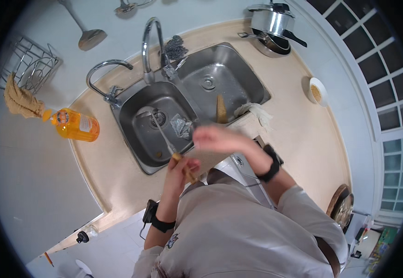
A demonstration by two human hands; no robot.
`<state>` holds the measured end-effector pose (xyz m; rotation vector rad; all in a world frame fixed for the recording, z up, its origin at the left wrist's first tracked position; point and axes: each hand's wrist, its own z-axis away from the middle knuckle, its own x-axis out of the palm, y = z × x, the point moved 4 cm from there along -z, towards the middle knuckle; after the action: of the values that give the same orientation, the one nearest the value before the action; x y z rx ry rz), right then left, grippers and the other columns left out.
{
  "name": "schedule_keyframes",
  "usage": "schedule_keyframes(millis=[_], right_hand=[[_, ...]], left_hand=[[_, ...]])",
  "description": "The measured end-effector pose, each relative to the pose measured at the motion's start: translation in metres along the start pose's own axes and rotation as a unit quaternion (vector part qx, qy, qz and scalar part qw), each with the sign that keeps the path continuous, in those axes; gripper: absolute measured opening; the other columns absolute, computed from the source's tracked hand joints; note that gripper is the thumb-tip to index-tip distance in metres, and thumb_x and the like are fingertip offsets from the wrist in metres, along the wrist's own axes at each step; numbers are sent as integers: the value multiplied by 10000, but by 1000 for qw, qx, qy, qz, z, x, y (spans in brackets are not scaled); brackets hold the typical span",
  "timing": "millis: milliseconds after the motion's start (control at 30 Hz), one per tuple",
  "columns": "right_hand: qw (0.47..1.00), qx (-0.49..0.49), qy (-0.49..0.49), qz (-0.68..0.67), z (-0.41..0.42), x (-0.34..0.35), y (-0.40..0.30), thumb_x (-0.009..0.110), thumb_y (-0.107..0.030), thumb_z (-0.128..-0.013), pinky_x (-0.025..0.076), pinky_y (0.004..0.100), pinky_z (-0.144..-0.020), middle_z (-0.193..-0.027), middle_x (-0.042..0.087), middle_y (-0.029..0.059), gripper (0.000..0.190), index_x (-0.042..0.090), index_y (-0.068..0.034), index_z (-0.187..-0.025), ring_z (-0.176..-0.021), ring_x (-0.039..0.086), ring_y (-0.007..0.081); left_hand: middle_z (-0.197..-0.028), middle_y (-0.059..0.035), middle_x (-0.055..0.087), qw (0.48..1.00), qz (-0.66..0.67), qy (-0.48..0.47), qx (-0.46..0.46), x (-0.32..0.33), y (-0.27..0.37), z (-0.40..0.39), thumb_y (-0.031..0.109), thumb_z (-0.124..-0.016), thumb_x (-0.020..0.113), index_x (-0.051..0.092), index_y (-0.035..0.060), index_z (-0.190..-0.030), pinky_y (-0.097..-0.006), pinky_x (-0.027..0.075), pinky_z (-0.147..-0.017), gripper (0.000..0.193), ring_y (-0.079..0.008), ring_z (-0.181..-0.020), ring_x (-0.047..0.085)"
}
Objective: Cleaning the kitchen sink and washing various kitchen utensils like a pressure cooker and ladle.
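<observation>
My left hand [182, 170] grips the wooden handle of a long-handled metal utensil [163, 133], a ladle or a turner. Its shaft slants down into the left basin [132, 139] of a double steel sink, with its head lying beside the drain strainer. My right hand [217, 139] is blurred above the sink's front rim; whether it holds anything cannot be made out. Close by it in the left basin lies a crumpled silvery scouring cloth or foil [181, 125]. A tan tapered piece [221, 110] leans in the right basin [236, 80].
A white cloth [257, 114] drapes over the sink's right front corner. Two chrome faucets [148, 48] rise behind the basins. An orange soap bottle [78, 125] stands left. On the right are stacked pots [272, 27] and a white bowl [323, 92] with yellowish contents.
</observation>
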<state>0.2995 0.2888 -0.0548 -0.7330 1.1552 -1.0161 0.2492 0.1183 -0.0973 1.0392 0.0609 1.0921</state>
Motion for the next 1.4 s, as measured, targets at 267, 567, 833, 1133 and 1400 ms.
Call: schedule_keyframes(millis=[267,567,833,1133,1400], right_hand=[[732,-58,457,502,-178,-141,70,565,-117,-737,438,422,-859,-1236,437,214,546,397,-12,-1246,-1056,496,365],[967,96,168,163,-145,-9,83,507,-87,-789,462,458,-813,-1154,467,235,604,260,-63,-1340,-987,535,386],[883,345,22,316,-191,119,202,457,-184,-862,411,500,-902,-1336,358,194,498,335,-85,-1335,-1135,473,389],[951,230,196,-56,-165,30,127,544,-237,-795,429,415,-855,-1105,557,184,281,583,-70,-1017,-1009,527,366],[915,-132,324,201,-189,3,31,538,-296,-799,472,348,-666,-742,621,105,276,628,-63,-916,-731,607,268]], left_hand=[[-567,26,355,985,72,67,-138,-53,-4,6,111,-861,499,386,112,-809,-184,222,-321,125,-45,-393,309],[-513,58,315,978,-2,112,-175,-68,-3,8,146,-861,531,414,109,-758,-192,218,-313,160,-33,-366,291],[-516,50,340,974,-44,96,-200,-78,5,4,119,-848,555,452,89,-812,-195,217,-315,114,-31,-368,302],[-512,52,334,974,-77,40,-210,-110,14,2,122,-847,559,434,79,-854,-205,226,-316,133,-40,-367,297],[-488,29,377,957,-249,-38,-142,-80,38,12,171,-864,535,438,50,-856,-225,254,-302,155,-60,-343,337]])
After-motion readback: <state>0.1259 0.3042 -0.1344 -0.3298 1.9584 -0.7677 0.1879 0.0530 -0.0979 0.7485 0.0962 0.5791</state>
